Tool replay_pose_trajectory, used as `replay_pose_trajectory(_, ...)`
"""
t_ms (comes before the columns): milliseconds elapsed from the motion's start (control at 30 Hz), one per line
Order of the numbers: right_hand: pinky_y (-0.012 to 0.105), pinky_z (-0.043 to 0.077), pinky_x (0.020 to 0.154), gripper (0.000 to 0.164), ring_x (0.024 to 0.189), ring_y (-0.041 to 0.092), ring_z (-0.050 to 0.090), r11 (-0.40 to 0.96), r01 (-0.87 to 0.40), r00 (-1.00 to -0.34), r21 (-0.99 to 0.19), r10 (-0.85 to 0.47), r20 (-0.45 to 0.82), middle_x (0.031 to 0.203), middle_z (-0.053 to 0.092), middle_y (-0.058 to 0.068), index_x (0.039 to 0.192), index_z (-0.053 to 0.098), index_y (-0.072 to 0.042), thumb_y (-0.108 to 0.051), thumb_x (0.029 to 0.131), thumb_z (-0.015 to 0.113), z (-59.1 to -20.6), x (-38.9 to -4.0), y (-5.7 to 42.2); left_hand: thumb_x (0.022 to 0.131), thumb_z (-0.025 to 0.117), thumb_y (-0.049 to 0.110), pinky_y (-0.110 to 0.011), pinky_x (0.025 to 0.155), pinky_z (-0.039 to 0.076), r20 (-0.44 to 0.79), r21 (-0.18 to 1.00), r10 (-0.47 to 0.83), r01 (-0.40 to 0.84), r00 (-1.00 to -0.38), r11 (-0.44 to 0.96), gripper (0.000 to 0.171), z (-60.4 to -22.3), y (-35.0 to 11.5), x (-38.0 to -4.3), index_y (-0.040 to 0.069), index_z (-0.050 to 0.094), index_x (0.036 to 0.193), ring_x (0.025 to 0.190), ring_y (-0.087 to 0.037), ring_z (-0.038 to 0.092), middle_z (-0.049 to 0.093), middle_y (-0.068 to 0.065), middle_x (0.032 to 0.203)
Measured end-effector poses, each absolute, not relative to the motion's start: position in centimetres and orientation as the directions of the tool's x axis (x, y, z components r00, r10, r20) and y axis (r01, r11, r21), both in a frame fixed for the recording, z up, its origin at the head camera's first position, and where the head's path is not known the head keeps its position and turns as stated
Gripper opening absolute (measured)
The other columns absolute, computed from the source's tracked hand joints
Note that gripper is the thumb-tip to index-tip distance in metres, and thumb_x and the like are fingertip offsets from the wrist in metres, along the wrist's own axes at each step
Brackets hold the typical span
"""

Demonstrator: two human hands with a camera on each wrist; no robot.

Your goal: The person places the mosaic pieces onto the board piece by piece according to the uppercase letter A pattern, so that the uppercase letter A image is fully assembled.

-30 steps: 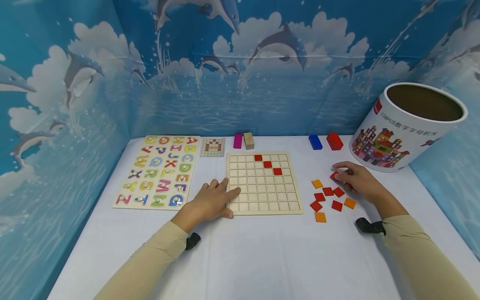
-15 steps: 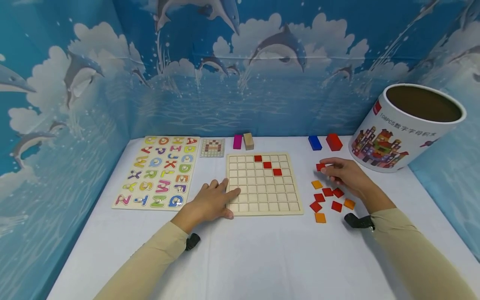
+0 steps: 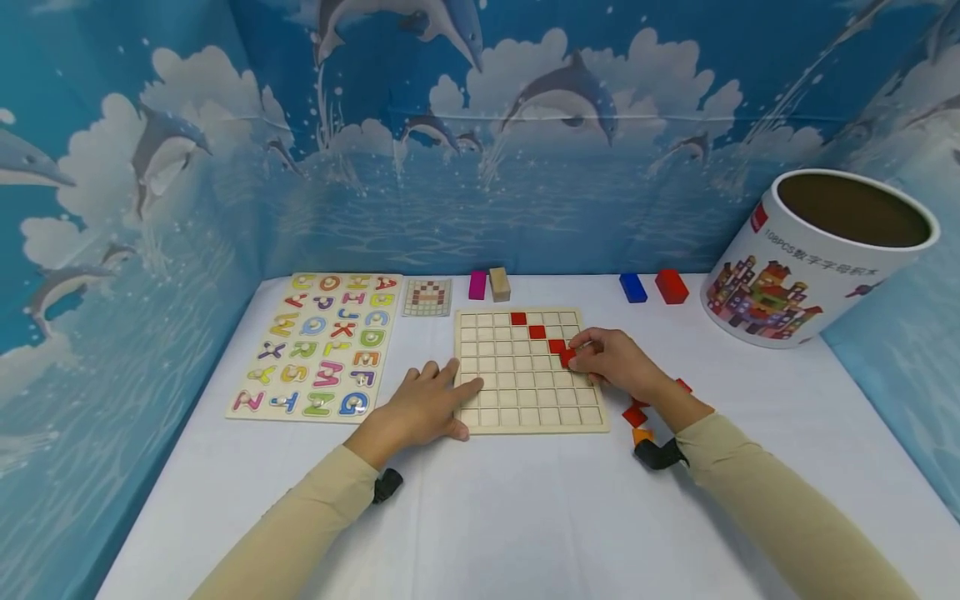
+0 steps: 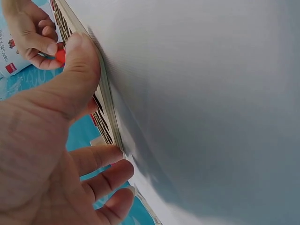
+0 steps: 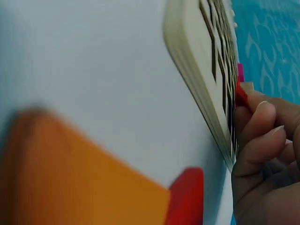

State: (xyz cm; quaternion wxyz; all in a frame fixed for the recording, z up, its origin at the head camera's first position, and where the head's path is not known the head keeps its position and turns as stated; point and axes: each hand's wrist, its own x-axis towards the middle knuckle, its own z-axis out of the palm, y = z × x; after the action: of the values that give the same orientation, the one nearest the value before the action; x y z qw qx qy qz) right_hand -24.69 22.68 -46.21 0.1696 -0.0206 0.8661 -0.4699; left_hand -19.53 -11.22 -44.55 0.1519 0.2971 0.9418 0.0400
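My left hand (image 3: 423,404) rests against the left edge of a wooden grid board (image 3: 495,417), its fingers mostly straight. In the left wrist view the thumb and fingertips of that hand (image 4: 42,140) touch the board's rim (image 4: 108,103). My right hand (image 3: 618,362) pinches a red square tile (image 3: 567,358) over the board's right side. That tile (image 5: 241,95) also shows between thumb and finger in the right wrist view. A diagonal of red tiles (image 3: 537,332) lies in the grid's upper cells, and the held tile is just below its lower end.
Loose red tiles (image 3: 634,416) and an orange tile (image 3: 642,435) lie right of the board, partly hidden by my right arm. Left stands an alphabet puzzle (image 3: 315,346), with a pattern card (image 3: 427,297) beside it. Behind are several blocks (image 3: 671,287) and a large tub (image 3: 780,275).
My right hand has lifted a red tile from the loose pile and carried it left to the board. The left hand has stayed in place.
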Motion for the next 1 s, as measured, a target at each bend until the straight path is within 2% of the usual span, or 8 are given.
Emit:
replay_pose_trajectory(100,0.03,0.05,0.065,0.033,0.069,0.023,0.059,0.618,0.021,-0.95,-0.786,-0.232,-0.209,0.092,0.061,0.01,0.124,0.063,-0.006,-0.02,0.096,0.073,-46.2,-24.3,22.1,0.087,0.073,0.053,-0.053,0.105,0.035,-0.256,0.16,0.573,0.551,-0.778,0.819,0.081,-44.5,-11.1,-19.5,0.03,0.041,0.158,0.139,-0.038,0.037,0.03,-0.02,0.164)
replay_pose_trajectory(200,0.032,0.05,0.066,0.03,0.068,0.023,0.059,0.646,-0.017,-0.955,-0.763,-0.237,-0.18,0.09,0.06,0.01,0.122,0.065,-0.006,-0.019,0.096,0.072,-46.2,-24.2,21.8,0.087,0.073,0.053,-0.053,0.105,0.035,-0.259,0.159,0.573,0.551,-0.778,0.82,0.081,-44.5,-11.1,-19.5,0.03,0.04,0.158,0.14,-0.038,0.037,0.03,-0.021,0.164)
replay_pose_trajectory(567,0.032,0.049,0.067,0.028,0.075,0.021,0.058,0.705,-0.043,-0.962,-0.708,-0.221,-0.162,0.094,0.061,0.009,0.122,0.067,-0.007,-0.018,0.097,0.07,-46.1,-24.1,22.1,0.086,0.073,0.053,-0.053,0.105,0.035,-0.265,0.148,0.568,0.549,-0.779,0.822,0.082,-44.6,-10.8,-19.5,0.031,0.04,0.158,0.139,-0.037,0.037,0.03,-0.019,0.164)
replay_pose_trajectory(767,0.033,0.052,0.065,0.035,0.078,0.026,0.06,0.717,-0.01,-0.971,-0.697,-0.174,-0.165,0.101,0.061,0.012,0.13,0.064,-0.009,-0.022,0.098,0.068,-44.2,-24.0,25.4,0.087,0.073,0.053,-0.054,0.107,0.034,-0.27,0.151,0.564,0.545,-0.78,0.825,0.082,-44.5,-10.7,-19.6,0.031,0.039,0.158,0.141,-0.037,0.035,0.029,-0.019,0.165)
replay_pose_trajectory(1000,0.035,0.055,0.074,0.044,0.094,0.03,0.058,0.722,0.063,-0.965,-0.689,-0.131,-0.226,0.117,0.061,0.016,0.14,0.059,-0.01,-0.03,0.101,0.065,-42.4,-22.6,31.1,0.087,0.072,0.053,-0.055,0.108,0.034,-0.282,0.153,0.555,0.534,-0.783,0.832,0.082,-44.6,-10.9,-19.6,0.031,0.039,0.158,0.142,-0.038,0.035,0.028,-0.019,0.165)
